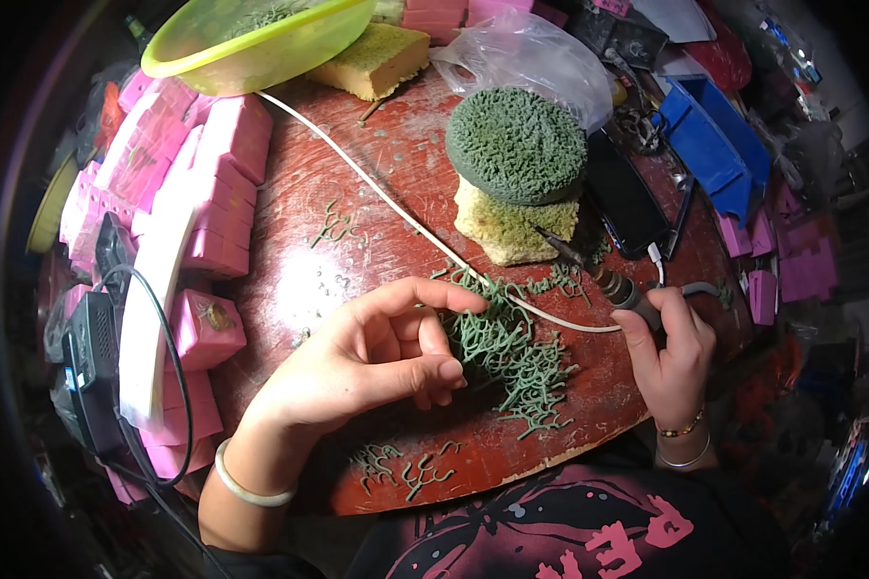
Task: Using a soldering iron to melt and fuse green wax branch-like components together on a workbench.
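My right hand (671, 352) grips the handle of a soldering iron (626, 294), whose dark tip slants up-left over a yellowish sponge (502, 232). A round green textured sponge-like block (512, 145) lies on that sponge. My left hand (377, 357) hangs with bent, parted fingers at the edge of a pile of small green branched pieces (526, 376), holding nothing that I can see; its forefinger reaches over the pile. More green pieces (430, 473) lie near the table's front edge.
Pink blocks (227, 222), a pale strip and a black device (92, 347) line the left. Behind are a yellow-green basin (232, 53), another sponge (372, 68) and a plastic bag (521, 68). A phone (623, 193) and blue tray (705, 135) are right. A white cable crosses the red table (319, 261).
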A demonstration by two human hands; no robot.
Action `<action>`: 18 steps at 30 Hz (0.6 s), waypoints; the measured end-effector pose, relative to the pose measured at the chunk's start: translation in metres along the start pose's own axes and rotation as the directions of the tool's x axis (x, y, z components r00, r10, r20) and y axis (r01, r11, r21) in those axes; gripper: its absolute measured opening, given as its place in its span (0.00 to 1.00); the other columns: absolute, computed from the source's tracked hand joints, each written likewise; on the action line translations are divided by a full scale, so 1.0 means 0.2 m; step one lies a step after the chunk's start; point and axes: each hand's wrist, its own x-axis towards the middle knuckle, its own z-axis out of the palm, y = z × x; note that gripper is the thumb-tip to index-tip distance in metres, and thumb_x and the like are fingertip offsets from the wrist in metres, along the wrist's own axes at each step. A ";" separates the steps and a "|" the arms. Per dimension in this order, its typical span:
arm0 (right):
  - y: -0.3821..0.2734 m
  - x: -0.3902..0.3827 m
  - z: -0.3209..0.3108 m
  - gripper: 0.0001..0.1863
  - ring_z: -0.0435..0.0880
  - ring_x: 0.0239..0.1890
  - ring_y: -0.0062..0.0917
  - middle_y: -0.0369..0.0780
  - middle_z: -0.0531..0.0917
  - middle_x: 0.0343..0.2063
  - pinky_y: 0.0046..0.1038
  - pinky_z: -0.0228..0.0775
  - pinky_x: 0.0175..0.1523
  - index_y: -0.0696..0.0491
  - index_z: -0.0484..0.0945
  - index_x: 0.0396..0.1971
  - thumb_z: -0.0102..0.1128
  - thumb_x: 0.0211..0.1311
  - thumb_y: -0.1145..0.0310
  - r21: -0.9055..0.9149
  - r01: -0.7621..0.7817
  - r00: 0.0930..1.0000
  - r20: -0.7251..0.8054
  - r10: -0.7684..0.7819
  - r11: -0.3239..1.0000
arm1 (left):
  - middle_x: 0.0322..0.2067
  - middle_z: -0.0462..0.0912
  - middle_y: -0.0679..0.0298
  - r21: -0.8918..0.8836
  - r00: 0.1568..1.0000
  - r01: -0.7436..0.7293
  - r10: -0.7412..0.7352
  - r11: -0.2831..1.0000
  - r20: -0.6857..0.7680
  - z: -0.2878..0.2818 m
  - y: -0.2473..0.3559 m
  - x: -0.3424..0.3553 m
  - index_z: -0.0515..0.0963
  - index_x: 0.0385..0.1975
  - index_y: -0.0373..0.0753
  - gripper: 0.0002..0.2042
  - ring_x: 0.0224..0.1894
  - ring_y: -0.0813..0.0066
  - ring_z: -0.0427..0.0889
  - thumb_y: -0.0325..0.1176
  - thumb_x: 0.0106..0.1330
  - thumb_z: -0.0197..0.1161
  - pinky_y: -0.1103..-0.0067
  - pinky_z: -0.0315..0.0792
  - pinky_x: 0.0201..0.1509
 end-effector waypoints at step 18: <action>0.00 0.01 0.00 0.14 0.76 0.19 0.40 0.43 0.76 0.20 0.35 0.66 0.24 0.56 0.72 0.30 0.68 0.59 0.64 -0.028 -0.011 0.998 0.070 0.013 1.000 | 0.23 0.75 0.67 0.013 1.000 -0.008 0.008 1.000 -0.008 0.01 0.01 0.00 0.66 0.60 0.30 0.28 0.29 0.77 0.79 0.18 0.57 0.65 0.84 0.73 0.31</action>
